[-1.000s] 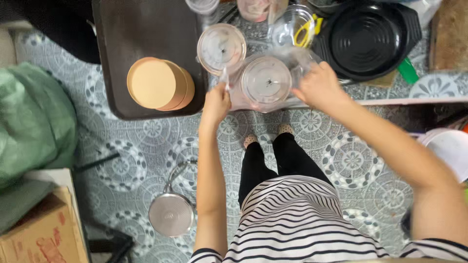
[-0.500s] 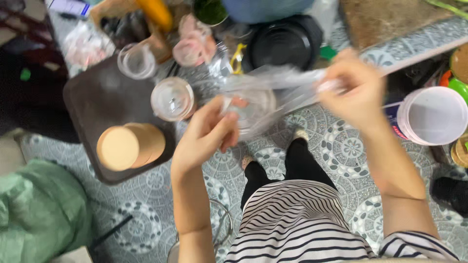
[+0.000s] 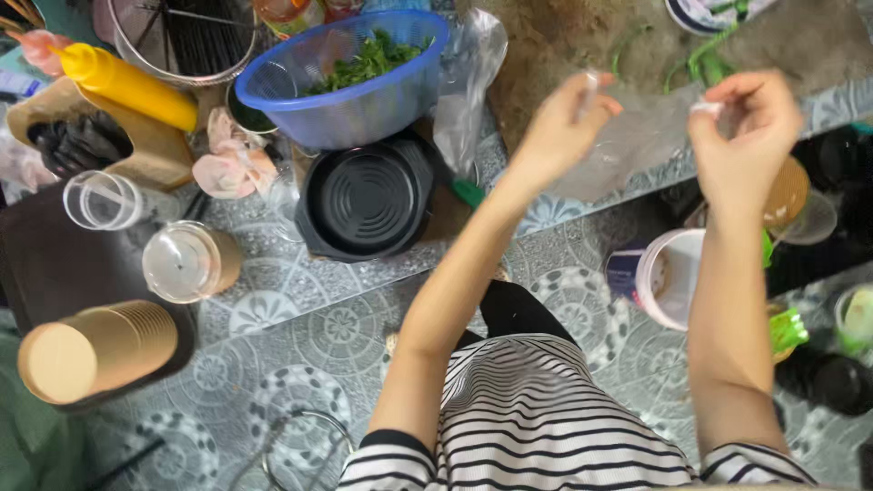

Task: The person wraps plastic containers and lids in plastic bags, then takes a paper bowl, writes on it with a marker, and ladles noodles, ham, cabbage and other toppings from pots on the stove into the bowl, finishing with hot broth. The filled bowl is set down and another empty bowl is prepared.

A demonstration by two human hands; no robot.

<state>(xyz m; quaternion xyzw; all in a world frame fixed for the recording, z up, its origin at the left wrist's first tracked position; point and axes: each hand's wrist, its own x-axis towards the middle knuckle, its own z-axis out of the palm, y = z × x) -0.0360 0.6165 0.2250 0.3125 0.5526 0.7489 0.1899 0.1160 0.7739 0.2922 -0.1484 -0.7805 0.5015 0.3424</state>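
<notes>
Both hands pinched the same clear plastic bag (image 3: 637, 136), stretching it between them above the edge of the counter. On one side the left hand (image 3: 559, 127) had thumb and fingertips closed on a top corner of the bag, and on the other the right hand (image 3: 750, 127) gripped the opposite corner the same way. Whether anything sat inside the bag could not be told, as the film was blurred.

Nearest the camera was the person's striped shirt (image 3: 536, 427), with black trousers below it and a patterned tile floor (image 3: 318, 336) around the feet. Low on the left lay a stack of brown paper cups (image 3: 95, 350) on its side on a dark tray (image 3: 55, 264). Just above it stood a paper cup with a clear lid (image 3: 186, 262), and beside that a clear plastic cup (image 3: 100, 200). To the right, beneath the right forearm, stood a white tub (image 3: 668, 277).

Farther off, a black plastic bowl (image 3: 368, 198) rested near the counter edge. Behind it stood a blue colander (image 3: 341, 77) holding chopped greens, with a yellow squeeze bottle (image 3: 127, 86) to its left and black gloves (image 3: 77, 145) beneath that bottle.
</notes>
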